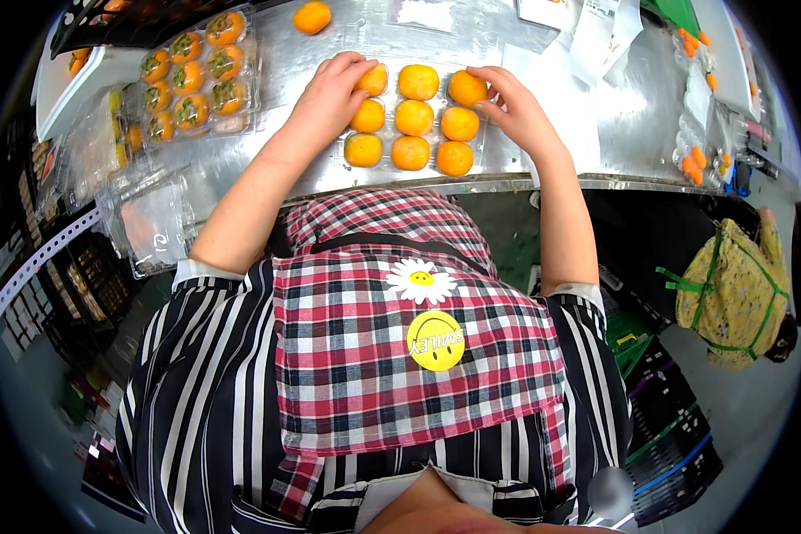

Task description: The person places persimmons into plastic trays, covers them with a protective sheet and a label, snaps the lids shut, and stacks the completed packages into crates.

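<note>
In front of me a clear plastic tray [481,141] holds orange persimmons in three rows of three, their smooth sides up. The fingers of my left hand [332,93] curl round the far-left persimmon [373,81], which sits in the tray. At the opposite far corner, my right hand [514,109] has its thumb and fingers on the far-right persimmon [464,88]. Both fruits are partly covered by my fingertips. A single loose persimmon [311,17] lies farther back on the metal table [280,67].
A clear pack of persimmons [189,82] with leafy tops up stands at left, below a black crate [133,25]. Empty clear trays [151,218] lie at the table's near left. Papers [601,40] lie back right. A co-worker in a yellow apron [730,298] is at right.
</note>
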`<move>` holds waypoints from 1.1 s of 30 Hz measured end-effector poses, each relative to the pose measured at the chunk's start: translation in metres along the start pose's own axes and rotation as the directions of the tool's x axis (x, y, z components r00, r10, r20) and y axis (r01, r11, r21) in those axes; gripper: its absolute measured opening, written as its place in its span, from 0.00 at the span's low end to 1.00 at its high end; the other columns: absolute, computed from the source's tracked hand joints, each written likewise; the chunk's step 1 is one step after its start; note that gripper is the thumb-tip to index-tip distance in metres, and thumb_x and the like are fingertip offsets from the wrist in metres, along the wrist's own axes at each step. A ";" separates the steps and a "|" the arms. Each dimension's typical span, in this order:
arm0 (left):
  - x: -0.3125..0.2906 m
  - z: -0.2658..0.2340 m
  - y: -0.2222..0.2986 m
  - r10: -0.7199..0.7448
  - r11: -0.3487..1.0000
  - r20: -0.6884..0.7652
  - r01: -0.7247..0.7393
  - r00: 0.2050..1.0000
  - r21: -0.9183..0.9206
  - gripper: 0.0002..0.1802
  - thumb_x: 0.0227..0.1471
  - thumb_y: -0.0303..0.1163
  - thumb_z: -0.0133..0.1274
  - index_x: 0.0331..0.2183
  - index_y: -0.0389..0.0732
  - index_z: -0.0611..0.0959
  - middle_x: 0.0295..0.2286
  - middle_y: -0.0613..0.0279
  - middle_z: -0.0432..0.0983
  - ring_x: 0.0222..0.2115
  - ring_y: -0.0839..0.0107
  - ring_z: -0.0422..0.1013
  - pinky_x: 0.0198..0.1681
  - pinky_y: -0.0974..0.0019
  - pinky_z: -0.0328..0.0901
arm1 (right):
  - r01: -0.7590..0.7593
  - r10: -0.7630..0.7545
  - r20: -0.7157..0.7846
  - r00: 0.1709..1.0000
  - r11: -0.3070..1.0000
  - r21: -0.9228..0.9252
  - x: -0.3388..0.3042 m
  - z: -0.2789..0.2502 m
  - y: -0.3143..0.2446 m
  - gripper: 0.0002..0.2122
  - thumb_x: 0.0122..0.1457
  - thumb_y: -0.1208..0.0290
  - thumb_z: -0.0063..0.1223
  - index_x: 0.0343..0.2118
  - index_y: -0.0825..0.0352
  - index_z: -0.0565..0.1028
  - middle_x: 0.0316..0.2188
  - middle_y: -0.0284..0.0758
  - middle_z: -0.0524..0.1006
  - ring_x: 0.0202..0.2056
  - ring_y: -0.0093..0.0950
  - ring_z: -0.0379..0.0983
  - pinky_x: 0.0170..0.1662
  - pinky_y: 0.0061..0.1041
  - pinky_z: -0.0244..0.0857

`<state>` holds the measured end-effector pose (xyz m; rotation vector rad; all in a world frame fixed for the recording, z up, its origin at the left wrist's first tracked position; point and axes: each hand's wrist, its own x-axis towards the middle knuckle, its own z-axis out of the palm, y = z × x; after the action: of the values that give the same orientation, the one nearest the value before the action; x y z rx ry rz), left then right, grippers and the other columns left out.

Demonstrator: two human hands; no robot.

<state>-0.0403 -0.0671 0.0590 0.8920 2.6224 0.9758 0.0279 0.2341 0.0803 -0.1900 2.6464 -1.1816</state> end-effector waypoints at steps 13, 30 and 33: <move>0.002 0.002 0.004 -0.033 0.999 0.020 0.033 0.999 0.000 0.23 0.48 0.23 0.54 0.49 0.40 0.76 0.48 0.56 0.68 0.50 0.56 0.65 0.55 0.61 0.61 | 0.024 -0.031 -0.035 0.999 0.979 -0.200 0.000 0.012 0.001 0.22 0.54 0.80 0.53 0.53 0.62 0.69 0.51 0.37 0.67 0.48 0.37 0.70 0.49 0.30 0.67; -0.033 0.001 0.011 0.046 0.998 -0.018 -0.045 0.999 0.051 0.21 0.44 0.31 0.60 0.44 0.44 0.79 0.43 0.58 0.70 0.47 0.58 0.64 0.53 0.57 0.58 | -0.176 0.082 -0.366 0.927 0.957 -0.231 -0.046 0.061 -0.034 0.18 0.49 0.67 0.62 0.45 0.62 0.75 0.38 0.38 0.69 0.40 0.37 0.70 0.40 0.31 0.68; -0.032 0.005 0.009 0.020 1.000 0.008 -0.020 1.000 0.011 0.18 0.45 0.32 0.59 0.42 0.44 0.80 0.42 0.60 0.70 0.45 0.58 0.65 0.52 0.58 0.59 | -0.181 0.074 -0.405 0.912 0.955 -0.233 -0.045 0.065 -0.028 0.18 0.50 0.69 0.61 0.45 0.63 0.74 0.39 0.39 0.69 0.40 0.37 0.70 0.41 0.31 0.68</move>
<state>-0.0088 -0.0787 0.0602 0.9251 2.6198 0.9611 0.0888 0.1783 0.0666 0.1995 3.1064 -0.8921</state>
